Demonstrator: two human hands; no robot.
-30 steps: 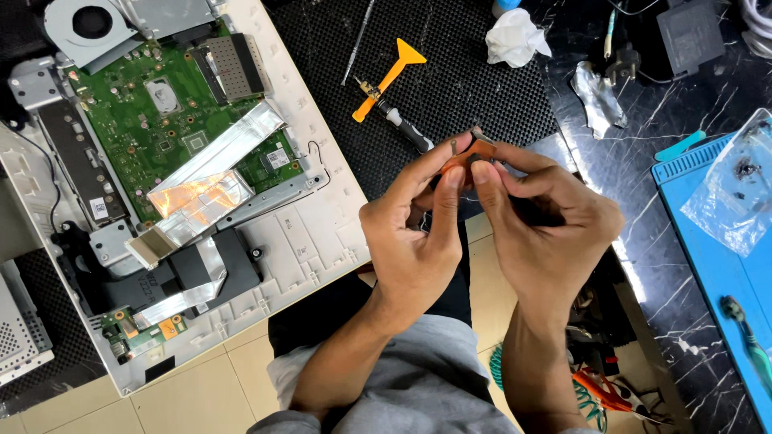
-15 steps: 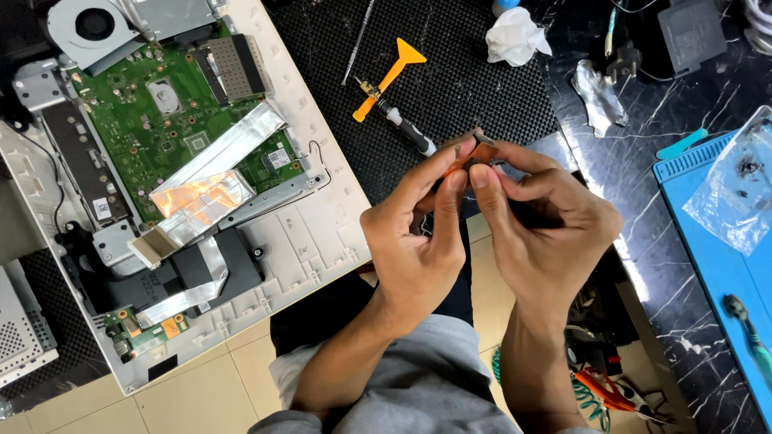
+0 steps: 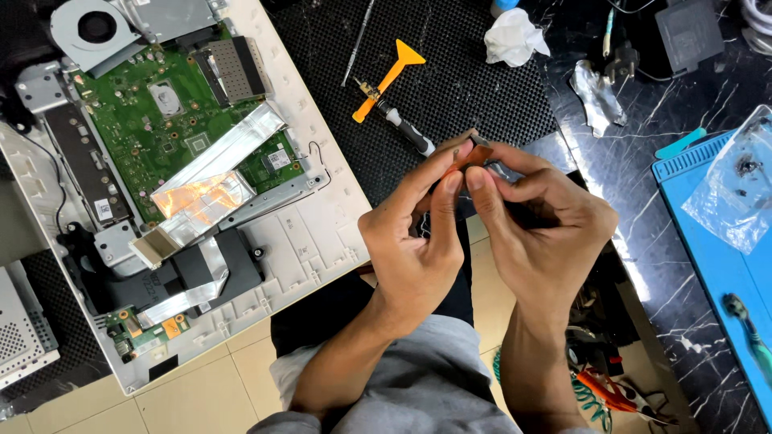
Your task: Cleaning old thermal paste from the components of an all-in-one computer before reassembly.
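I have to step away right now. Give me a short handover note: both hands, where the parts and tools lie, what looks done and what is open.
Left hand and right hand: raised together over the black mat, fingertips sharing a grip on a small orange-brown strip.
Parts: opened device with green circuit board and foil-covered ribbon lies to the left; fan at its top corner.
Tools: orange pry tool and screwdriver on the mat, unheld.
Done: cover off, board exposed.
Open: the strip remains in hand, not placed anywhere.

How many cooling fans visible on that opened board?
1: the cooling fan sits at the top-left corner of the opened computer, above the green board. Others may be hidden under the metal covers.
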